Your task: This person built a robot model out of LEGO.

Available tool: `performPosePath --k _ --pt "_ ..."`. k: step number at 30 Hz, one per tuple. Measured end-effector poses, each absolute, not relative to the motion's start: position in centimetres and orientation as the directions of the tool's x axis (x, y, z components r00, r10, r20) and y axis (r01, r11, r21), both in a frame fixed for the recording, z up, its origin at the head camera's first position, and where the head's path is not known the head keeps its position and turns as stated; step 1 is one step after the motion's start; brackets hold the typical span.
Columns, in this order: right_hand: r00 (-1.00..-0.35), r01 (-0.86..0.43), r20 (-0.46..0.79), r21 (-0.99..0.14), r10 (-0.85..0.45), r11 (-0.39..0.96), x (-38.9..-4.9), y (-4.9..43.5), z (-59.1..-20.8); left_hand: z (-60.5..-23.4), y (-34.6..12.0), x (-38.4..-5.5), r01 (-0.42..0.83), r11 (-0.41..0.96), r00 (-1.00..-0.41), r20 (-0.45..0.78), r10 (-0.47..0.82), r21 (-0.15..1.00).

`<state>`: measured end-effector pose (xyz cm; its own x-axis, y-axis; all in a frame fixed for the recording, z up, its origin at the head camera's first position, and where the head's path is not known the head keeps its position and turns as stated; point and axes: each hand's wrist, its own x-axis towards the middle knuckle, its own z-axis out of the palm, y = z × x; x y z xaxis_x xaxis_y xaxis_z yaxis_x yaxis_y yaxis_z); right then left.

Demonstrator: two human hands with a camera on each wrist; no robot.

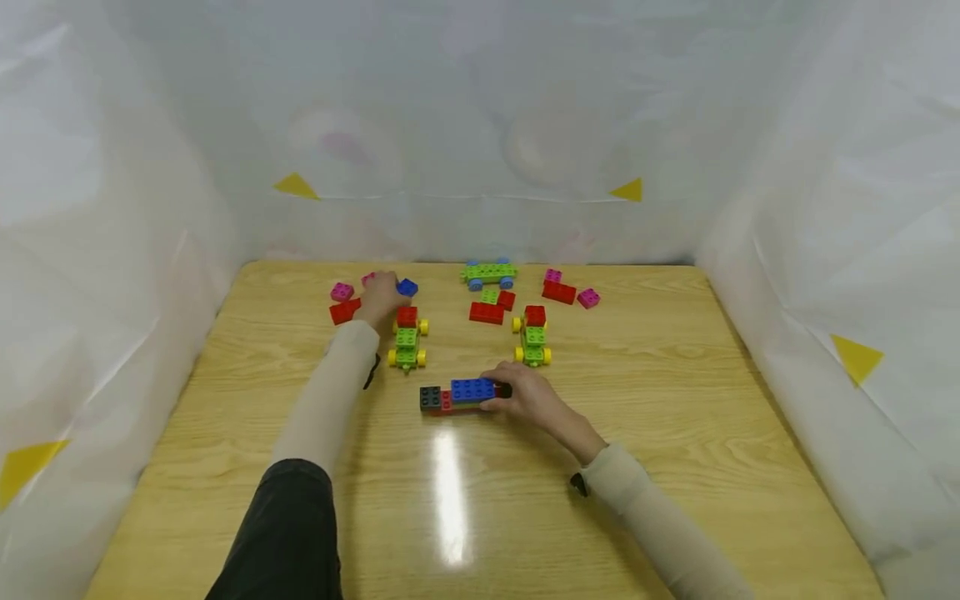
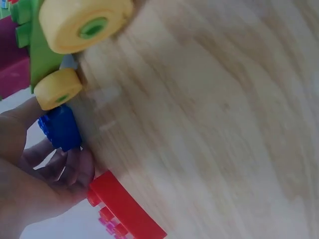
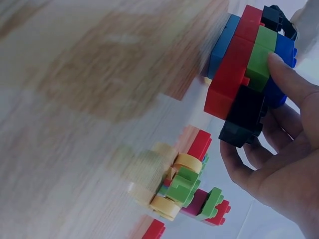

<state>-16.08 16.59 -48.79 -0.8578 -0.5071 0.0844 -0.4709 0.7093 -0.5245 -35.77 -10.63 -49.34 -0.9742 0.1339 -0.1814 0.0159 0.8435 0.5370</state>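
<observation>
At the back left, my left hand (image 1: 382,297) has its thumb and fingers around a small blue brick (image 2: 62,128); the thumb tip is partly hidden. A red brick (image 2: 127,206) lies beside those fingers. My right hand (image 1: 528,392) grips one end of a long built block stack (image 1: 472,391) near the table's middle. Black bricks (image 3: 242,115) sit at its ends, and red, green and blue bricks make up the rest. In the right wrist view, the right thumb presses the stack's green and blue side, with the other fingers behind.
Two small cars with yellow wheels, one left (image 1: 407,337) and one right (image 1: 534,337), stand beyond the stack. A green base with blue wheels (image 1: 489,272) stands at the back. Loose red bricks (image 1: 558,292) and pink bricks (image 1: 588,297) lie around. White sheeting (image 1: 480,125) surrounds the wooden table (image 1: 675,400).
</observation>
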Motion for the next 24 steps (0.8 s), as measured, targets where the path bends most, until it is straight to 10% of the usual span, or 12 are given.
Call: performPosePath --k 14,24 --pt "-0.859 -0.469 0.104 -0.549 -0.501 0.692 -16.0 16.2 -49.4 -46.2 -12.9 -34.0 0.194 0.734 -0.980 0.102 0.168 0.651" --pt "-0.859 -0.471 0.108 -0.551 -0.501 0.689 -16.4 16.7 -49.5 -40.4 -9.5 -25.7 0.530 0.655 -0.847 0.303 0.436 0.539"
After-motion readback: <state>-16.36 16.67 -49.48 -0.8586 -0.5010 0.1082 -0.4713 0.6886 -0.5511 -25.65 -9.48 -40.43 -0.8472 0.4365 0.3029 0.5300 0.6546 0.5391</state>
